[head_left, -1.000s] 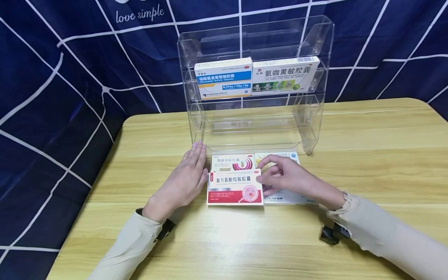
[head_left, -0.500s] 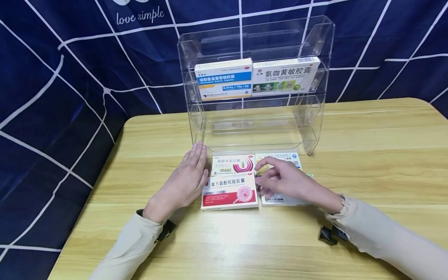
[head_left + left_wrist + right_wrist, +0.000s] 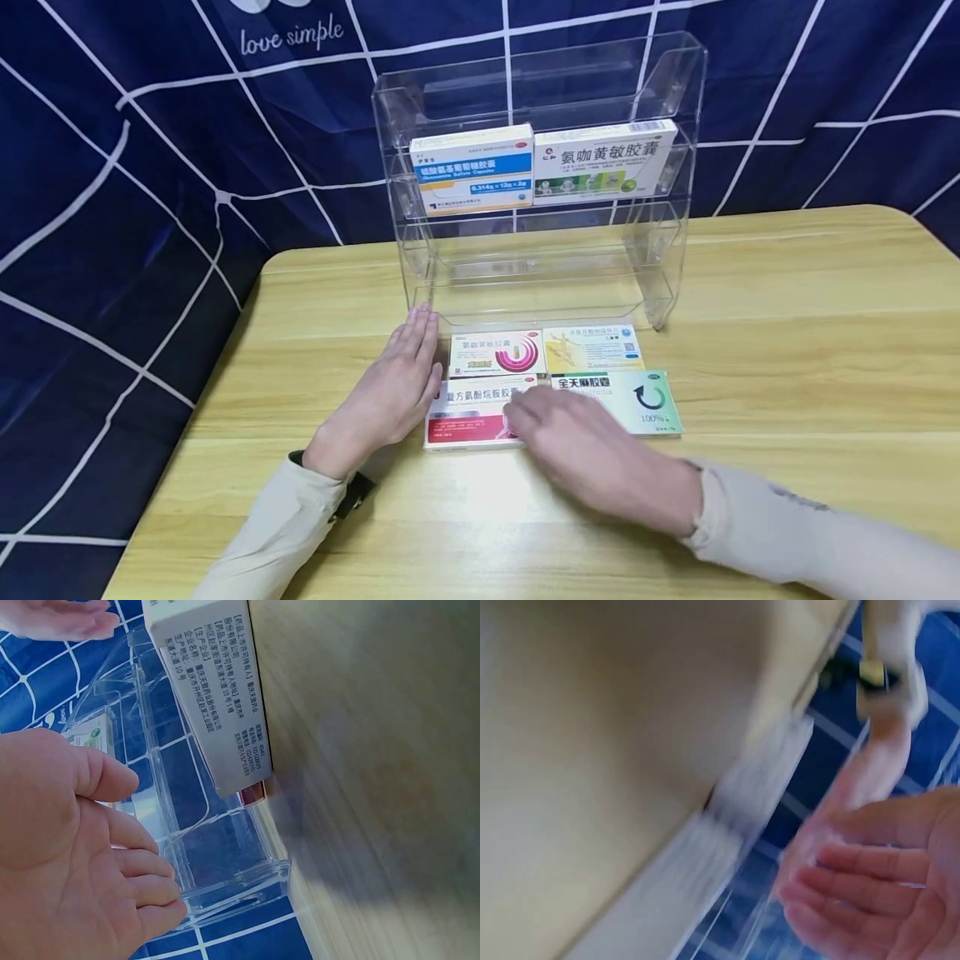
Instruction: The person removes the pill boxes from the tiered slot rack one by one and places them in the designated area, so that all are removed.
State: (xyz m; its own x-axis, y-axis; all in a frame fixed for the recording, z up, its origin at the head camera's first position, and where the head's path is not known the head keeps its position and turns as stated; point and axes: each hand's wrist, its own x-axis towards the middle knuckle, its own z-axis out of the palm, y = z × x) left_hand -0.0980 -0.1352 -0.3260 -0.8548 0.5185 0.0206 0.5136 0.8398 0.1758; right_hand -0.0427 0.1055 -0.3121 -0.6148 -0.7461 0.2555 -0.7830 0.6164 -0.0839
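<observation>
A red-and-white medicine box (image 3: 461, 425) lies flat at the front left of a group of boxes on the table. Behind it is a box with a pink swirl (image 3: 491, 354), and right of that one with a yellow figure (image 3: 592, 350). A green-and-white box (image 3: 645, 408) lies front right. My left hand (image 3: 386, 387) rests beside the left pair with fingers extended, fingertips at the stand's lower left corner. My right hand (image 3: 600, 454), blurred by motion, overlaps the red-and-white box's right end. Its fingers (image 3: 870, 862) look relaxed, with nothing between them, in the right wrist view.
A clear tiered stand (image 3: 540, 304) stands behind the boxes. On its middle tier lean a blue-and-white box (image 3: 476, 171) and a white box with a green strip (image 3: 603, 162). A dark blue curtain (image 3: 300, 108) with white lines hangs behind the table.
The red-and-white box has slid left and toward me, off the pink-swirl box. My right hand has left its right edge and swung nearer and left, uncovering the green-and-white box. My left hand stays put.
</observation>
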